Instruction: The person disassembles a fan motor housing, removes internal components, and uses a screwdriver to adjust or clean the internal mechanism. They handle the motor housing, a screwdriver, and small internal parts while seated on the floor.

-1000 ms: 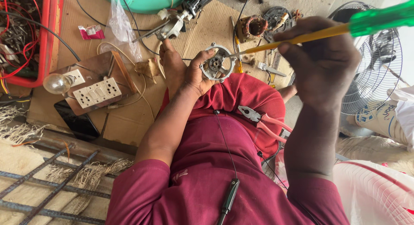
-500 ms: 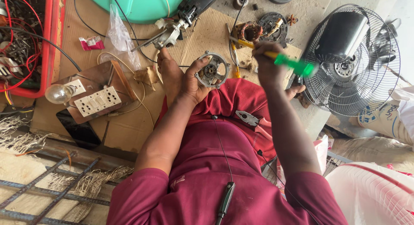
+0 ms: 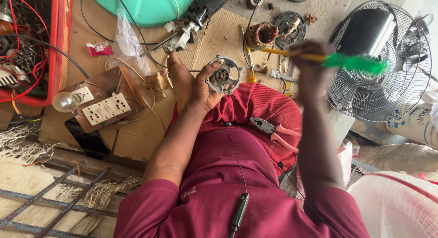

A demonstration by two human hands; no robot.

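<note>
This is looking like a small electrical repair workshop set up on the floor. Flattened cardboard (image 3: 137, 137) is serving as the work surface, and loose motor parts are lying across it: a copper-wound coil (image 3: 261, 35), a round black plate (image 3: 289, 23) and small screws. A fan (image 3: 381, 60) with its wire cage is sitting at one side. A wooden test board (image 3: 102, 106) with sockets and a bulb (image 3: 66, 101) is lying nearby, and a red crate (image 3: 61, 42) is overflowing with tangled wires. Pliers (image 3: 273, 131) are resting on the person's lap.
</note>
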